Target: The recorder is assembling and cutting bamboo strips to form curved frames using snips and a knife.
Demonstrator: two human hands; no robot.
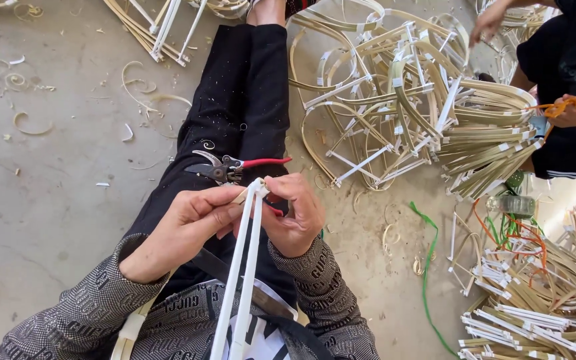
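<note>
My left hand (pixel 185 223) and my right hand (pixel 298 210) meet over my lap, both pinching the top end of a pair of white-wrapped strips (pixel 245 267) that run down toward my chest. A tan bamboo strip (pixel 128 330) curves under my left forearm. Red-handled pruning shears (pixel 228 167) lie on my black trouser leg (pixel 248 93) just beyond my fingers, touched by neither hand.
A big heap of bent bamboo frames with white bindings (pixel 395 93) lies right of my leg. More bundles (pixel 541 307) sit at the lower right, with green ribbon (pixel 428 253) and orange string. Another person in black (pixel 568 67) works at the upper right. Bamboo shavings (pixel 28 123) litter the concrete floor.
</note>
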